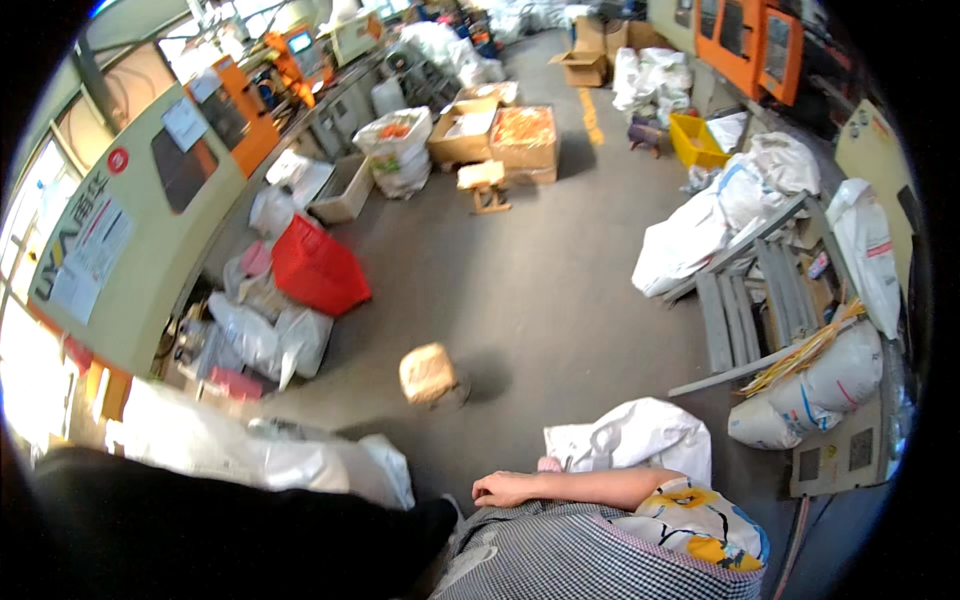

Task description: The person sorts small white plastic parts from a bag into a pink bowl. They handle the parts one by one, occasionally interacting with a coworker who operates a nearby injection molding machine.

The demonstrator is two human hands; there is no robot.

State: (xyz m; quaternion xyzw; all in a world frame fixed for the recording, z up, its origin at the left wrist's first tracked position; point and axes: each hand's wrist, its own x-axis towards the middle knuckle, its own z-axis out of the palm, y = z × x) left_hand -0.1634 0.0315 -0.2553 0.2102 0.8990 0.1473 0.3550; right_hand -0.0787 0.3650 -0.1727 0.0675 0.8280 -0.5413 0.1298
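My right hand [501, 489] is in front of the checked apron [555, 551], with the bare forearm coming from a floral sleeve [701, 517] at the right. Its fingers are bent downward and the palm is hidden, so whether it holds anything cannot be seen. Just beyond the forearm lies a white woven sack [637, 439], with a small pink thing [549, 465] at its left edge. My left hand is out of view. A low stool with a tan padded top [427, 373] stands on the floor ahead. Large black cloth [247, 525] fills the lower left.
Plastic bags [255, 337] and a red basket [315, 266] line the left side by a machine [135, 240]. Cardboard boxes [525, 154] and another stool [481, 176] stand ahead. At right are white sacks [690, 236], a grey metal frame [784, 285] and a yellow bin [696, 142].
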